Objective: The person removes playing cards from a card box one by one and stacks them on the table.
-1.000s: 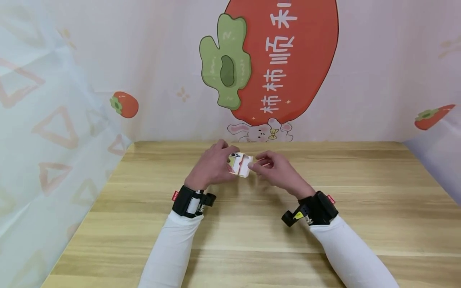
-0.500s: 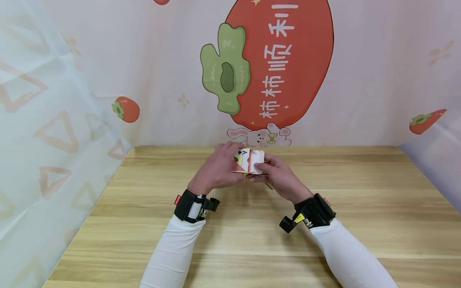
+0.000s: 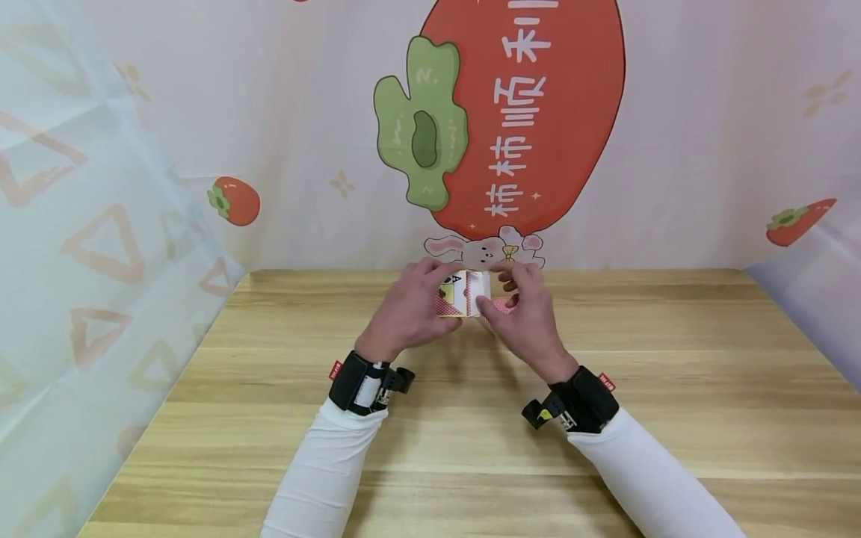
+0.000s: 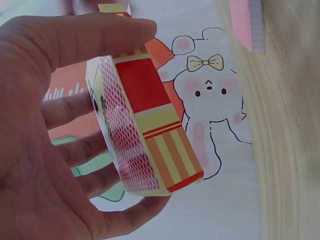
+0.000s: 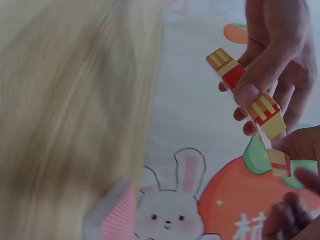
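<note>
My left hand grips a playing-card box, with the thumb along its near edge and the fingers on the far side. The box bears an ace and a red check pattern; its striped narrow side shows in the left wrist view. White flaps stand open at its right end. My right hand is at that end, thumb and forefinger on opposite sides of the end flap. Behind the right hand, partly hidden, lies a deck of cards with red-patterned backs.
The wooden table runs back to a printed cloth with persimmons and a rabbit. A black camera strap sits on each wrist, the left one and the right one.
The box has moved slightly right with my left hand. My right hand came in to the box's end, then turned more upright, with its fingers now at the flap's far side.
</note>
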`<action>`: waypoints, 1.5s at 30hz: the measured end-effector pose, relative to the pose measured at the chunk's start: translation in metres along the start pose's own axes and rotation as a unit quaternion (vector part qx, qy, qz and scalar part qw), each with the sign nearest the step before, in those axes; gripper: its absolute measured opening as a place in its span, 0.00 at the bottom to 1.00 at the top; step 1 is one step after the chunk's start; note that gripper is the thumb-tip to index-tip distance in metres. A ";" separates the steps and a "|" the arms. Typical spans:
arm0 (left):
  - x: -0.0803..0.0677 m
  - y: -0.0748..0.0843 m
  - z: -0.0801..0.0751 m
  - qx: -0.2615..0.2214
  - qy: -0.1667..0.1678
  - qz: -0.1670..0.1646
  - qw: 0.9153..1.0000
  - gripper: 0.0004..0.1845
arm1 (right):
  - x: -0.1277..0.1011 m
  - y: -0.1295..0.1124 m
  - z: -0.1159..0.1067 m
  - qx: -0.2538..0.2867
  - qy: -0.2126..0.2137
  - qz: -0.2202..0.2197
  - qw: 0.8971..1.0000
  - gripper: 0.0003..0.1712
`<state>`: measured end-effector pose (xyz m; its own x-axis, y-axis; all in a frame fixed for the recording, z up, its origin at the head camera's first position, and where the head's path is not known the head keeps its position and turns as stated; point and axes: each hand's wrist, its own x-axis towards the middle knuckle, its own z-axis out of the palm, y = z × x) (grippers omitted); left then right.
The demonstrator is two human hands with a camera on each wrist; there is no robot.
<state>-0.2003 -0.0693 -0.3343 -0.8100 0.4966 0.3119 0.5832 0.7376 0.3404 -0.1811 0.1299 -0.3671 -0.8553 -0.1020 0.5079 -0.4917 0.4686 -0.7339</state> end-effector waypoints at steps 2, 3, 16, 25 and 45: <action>0.000 0.002 0.000 0.011 0.000 0.002 1.000 0.41 | 0.000 -0.002 0.001 -0.074 0.039 -0.094 0.992 0.15; 0.000 0.003 0.000 0.016 0.001 0.005 1.000 0.41 | 0.000 -0.003 0.001 -0.096 0.046 -0.130 0.986 0.11; -0.005 0.011 0.001 0.035 -0.010 0.021 0.999 0.40 | 0.001 -0.005 -0.001 -0.012 -0.050 0.038 0.998 0.06; -0.004 0.019 0.007 0.047 -0.019 0.044 0.998 0.38 | -0.001 -0.001 -0.001 0.091 -0.038 0.137 0.986 0.06; -0.001 0.021 0.012 0.049 -0.018 0.043 0.998 0.38 | -0.004 -0.004 0.000 0.073 -0.014 0.163 0.984 0.07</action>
<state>-0.1880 -0.0491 -0.3385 -0.7594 0.5751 0.3042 0.6439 0.7314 0.2246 -0.1758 0.1282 -0.3657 -0.9746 0.0075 0.2240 -0.2074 0.3488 -0.9140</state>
